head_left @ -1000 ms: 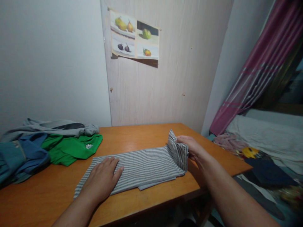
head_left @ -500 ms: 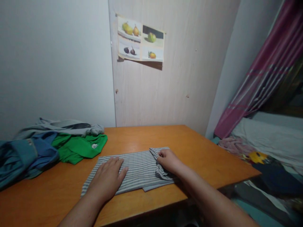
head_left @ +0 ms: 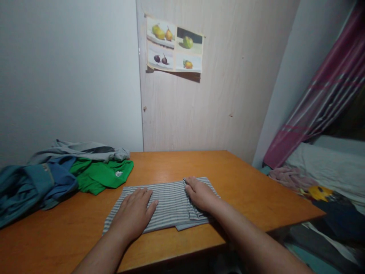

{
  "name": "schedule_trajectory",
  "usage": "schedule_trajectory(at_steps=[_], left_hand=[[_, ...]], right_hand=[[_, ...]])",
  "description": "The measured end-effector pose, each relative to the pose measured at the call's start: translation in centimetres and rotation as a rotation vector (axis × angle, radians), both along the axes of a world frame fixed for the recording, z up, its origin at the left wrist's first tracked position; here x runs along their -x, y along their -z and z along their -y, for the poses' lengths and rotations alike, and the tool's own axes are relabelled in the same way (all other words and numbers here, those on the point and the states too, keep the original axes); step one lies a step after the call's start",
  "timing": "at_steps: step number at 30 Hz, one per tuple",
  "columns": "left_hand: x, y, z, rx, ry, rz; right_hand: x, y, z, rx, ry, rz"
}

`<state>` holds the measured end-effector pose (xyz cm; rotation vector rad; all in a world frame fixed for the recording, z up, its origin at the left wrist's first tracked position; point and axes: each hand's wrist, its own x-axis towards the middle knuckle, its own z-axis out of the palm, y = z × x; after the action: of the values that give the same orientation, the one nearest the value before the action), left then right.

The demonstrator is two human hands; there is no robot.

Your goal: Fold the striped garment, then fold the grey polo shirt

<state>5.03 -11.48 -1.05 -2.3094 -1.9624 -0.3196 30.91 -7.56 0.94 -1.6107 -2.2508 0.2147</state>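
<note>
The wooden table (head_left: 171,163) is carrying everything that is near the hands, and its left side is running out of the view. On its left part, a pile of clothes is lying: a grey garment (head_left: 85,149) at the back, a teal garment (head_left: 23,186) in front, and a green shirt (head_left: 104,173) nearest to the striped cloth (head_left: 168,201). This striped cloth is lying on the table directly under both hands, with its long side going from the left hand (head_left: 135,209) to the right hand (head_left: 201,194).

The left hand is resting palm down on the left part of the cloth, wide and flat, its thumb standing apart from the fingers. The right hand is pressing on the folded right end, its fingers reaching over the fold's edge; I cannot tell if it is pinching the fabric.

The left picture edge is cutting the teal garment. The hands and forearms are covering parts of the cloth, so its layers are staying unclear. A plain grey flap (head_left: 194,225) is showing beneath its near edge. The white mark (head_left: 119,174) on the green shirt is appearing too small for reading.
</note>
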Motion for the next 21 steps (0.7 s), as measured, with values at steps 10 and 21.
schedule_trajectory(at_steps=[10,21], left_hand=[[0.0,0.1,-0.2,0.006,0.004,0.008],[0.9,0.7,-0.9,-0.093,0.082,0.21]], right_hand=[[0.8,1.1,1.1,0.17,-0.057,0.102],[0.7,1.5,0.9,0.145,-0.062,0.071]])
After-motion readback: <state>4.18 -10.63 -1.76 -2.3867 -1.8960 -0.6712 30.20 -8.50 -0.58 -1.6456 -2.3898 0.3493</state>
